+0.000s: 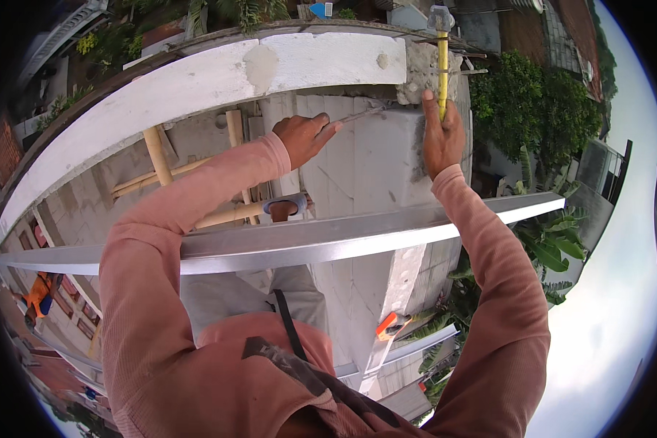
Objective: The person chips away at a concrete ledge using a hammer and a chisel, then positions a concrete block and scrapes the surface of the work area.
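My left hand (pixel 304 139) is closed round a thin metal tool (pixel 359 115), probably a chisel. Its far end meets the joint at the top edge of a pale block (pixel 398 150). My right hand (pixel 444 135) grips the yellow handle of a hammer (pixel 443 69), whose grey head points away from me. Behind the handle is a rough grey concrete end (pixel 417 69), where a long white block beam (pixel 321 62) stops. Thin rods stick out of the concrete to the right.
A silver metal channel (pixel 328 244) crosses in front of my body. An orange-handled tool (pixel 390 325) lies on a wall top to the lower right. Bamboo poles (pixel 158 155) stand below at left. A person in orange (pixel 40 296) is far down at left. Trees grow beyond the wall.
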`<move>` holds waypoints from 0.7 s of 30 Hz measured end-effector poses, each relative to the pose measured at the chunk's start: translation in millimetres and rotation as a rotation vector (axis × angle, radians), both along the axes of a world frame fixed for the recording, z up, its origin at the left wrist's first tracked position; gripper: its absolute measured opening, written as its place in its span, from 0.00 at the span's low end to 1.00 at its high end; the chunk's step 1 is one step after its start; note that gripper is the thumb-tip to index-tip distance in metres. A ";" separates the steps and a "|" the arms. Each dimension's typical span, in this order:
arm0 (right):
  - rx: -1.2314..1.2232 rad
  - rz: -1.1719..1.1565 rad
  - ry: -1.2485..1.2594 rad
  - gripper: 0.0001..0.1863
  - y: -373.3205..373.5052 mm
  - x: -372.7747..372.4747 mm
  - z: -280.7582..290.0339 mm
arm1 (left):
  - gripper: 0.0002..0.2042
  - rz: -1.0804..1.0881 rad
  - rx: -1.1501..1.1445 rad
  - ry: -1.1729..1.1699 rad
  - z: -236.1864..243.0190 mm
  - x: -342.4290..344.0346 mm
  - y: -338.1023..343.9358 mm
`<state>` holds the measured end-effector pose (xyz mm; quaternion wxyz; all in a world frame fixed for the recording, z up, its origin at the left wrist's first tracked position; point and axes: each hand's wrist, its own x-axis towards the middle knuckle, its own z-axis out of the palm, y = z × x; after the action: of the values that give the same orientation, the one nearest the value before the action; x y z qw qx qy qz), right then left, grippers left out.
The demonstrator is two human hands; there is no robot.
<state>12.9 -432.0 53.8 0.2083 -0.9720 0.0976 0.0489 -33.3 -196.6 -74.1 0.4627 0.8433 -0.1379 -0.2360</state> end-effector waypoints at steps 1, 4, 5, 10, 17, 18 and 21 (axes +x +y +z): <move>0.029 -0.018 0.006 0.33 1.1 -1.4 1.4 | 0.20 -0.039 0.031 -0.011 1.9 3.8 1.2; -0.015 0.011 -0.032 0.33 -6.2 -1.8 -6.3 | 0.22 -0.165 0.191 -0.113 9.3 26.0 8.0; -0.015 0.010 -0.033 0.33 -6.9 -1.6 -7.0 | 0.22 -0.166 0.190 -0.115 22.8 31.5 9.4; -0.038 -0.015 -0.014 0.33 -2.2 -1.4 -1.6 | 0.18 -0.328 0.440 -0.300 44.4 26.6 29.9; 0.057 -0.027 -0.016 0.33 0.1 -1.9 -1.3 | 0.18 -0.186 0.390 -0.141 25.0 25.4 15.6; 0.043 -0.024 -0.025 0.33 -2.0 -1.6 -3.0 | 0.18 -0.170 0.377 -0.140 23.7 25.5 15.1; 0.034 -0.012 -0.044 0.33 -8.6 -1.4 -8.1 | 0.17 -0.110 0.334 -0.181 12.5 18.5 14.5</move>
<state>11.5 -440.6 45.7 0.2272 -0.9685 0.0982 0.0281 -14.8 -182.1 -61.6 0.2886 0.9173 -0.1837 -0.2039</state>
